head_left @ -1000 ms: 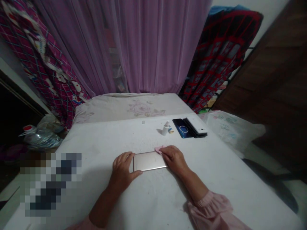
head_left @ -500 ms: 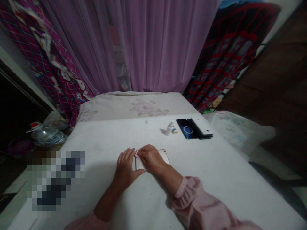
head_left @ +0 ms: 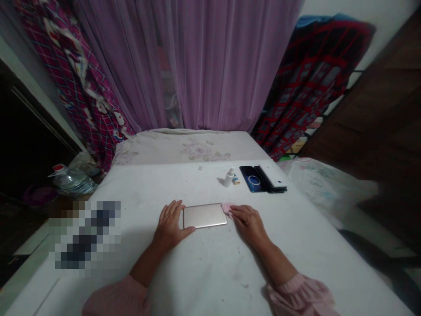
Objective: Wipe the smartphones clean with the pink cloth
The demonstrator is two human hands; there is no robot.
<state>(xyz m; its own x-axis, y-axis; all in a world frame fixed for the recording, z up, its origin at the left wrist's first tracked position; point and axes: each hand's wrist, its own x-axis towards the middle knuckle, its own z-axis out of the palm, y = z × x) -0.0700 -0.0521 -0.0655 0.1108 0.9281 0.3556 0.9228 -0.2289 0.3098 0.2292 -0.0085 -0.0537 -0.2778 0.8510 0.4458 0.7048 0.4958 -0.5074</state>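
A gold smartphone (head_left: 205, 215) lies flat with its back facing up on a white surface (head_left: 204, 272). My left hand (head_left: 170, 224) grips the phone's left end, with the thumb along its near edge and the fingers along its far edge. My right hand (head_left: 248, 224) is at the phone's right end and pinches a small pink cloth (head_left: 226, 209). The cloth touches the phone's right edge.
Farther back on the white surface stand a small white bottle (head_left: 229, 177) and a small blue-and-yellow item (head_left: 236, 179). A dark blue phone (head_left: 250, 179) lies next to a white phone (head_left: 272, 176). Behind them are a floral cushion (head_left: 187, 149) and a purple curtain (head_left: 197, 66).
My right hand has slid the pink cloth rightward along the phone, uncovering it. Half a second ago the hand and cloth were over the phone's left part. The view has also shifted slightly.
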